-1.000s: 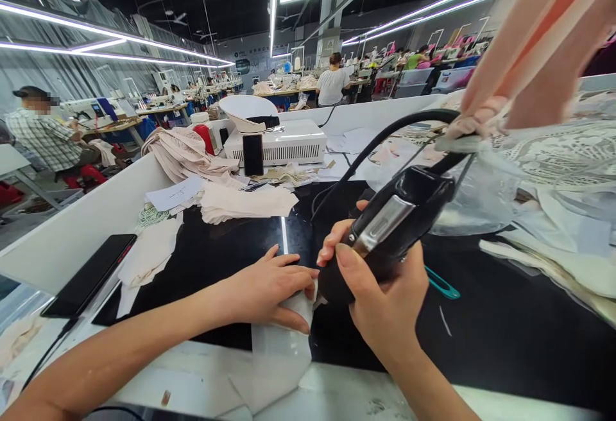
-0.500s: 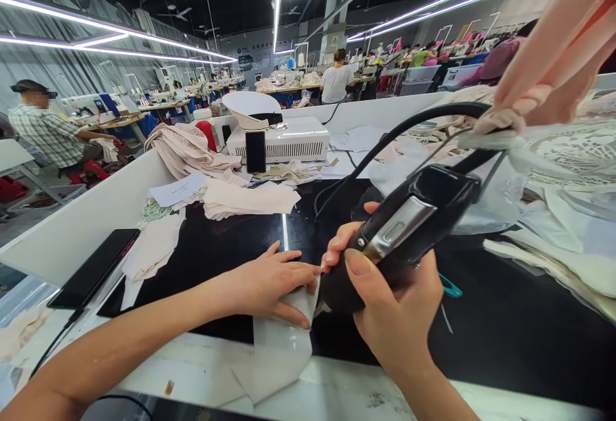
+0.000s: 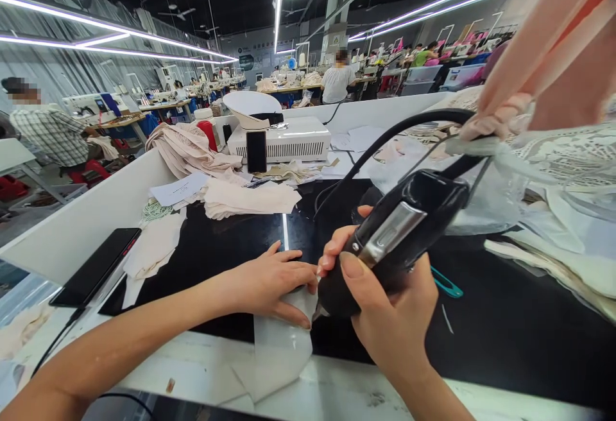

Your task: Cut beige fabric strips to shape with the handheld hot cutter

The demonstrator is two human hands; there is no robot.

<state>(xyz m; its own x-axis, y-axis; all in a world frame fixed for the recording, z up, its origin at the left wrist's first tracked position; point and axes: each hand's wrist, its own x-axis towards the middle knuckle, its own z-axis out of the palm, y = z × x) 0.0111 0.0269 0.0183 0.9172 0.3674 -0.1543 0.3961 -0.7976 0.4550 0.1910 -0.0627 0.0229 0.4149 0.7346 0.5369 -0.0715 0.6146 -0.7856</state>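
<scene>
Head view: the pale sheet [image 3: 283, 349] is held beneath the spread left grip [image 3: 274, 283]; beside it, the black tool [image 3: 400, 227] is clasped by the right grip [image 3: 395, 319]. Edge work seems underway; steady guiding is called for.

Left hand [image 3: 276, 286] palm-down, fingers [image 3: 302, 275] spread; right hand [image 3: 395, 318] curled

The handheld tool [image 3: 395, 236] is black-and-silver, the shirt [image 3: 45, 133] checked.
</scene>
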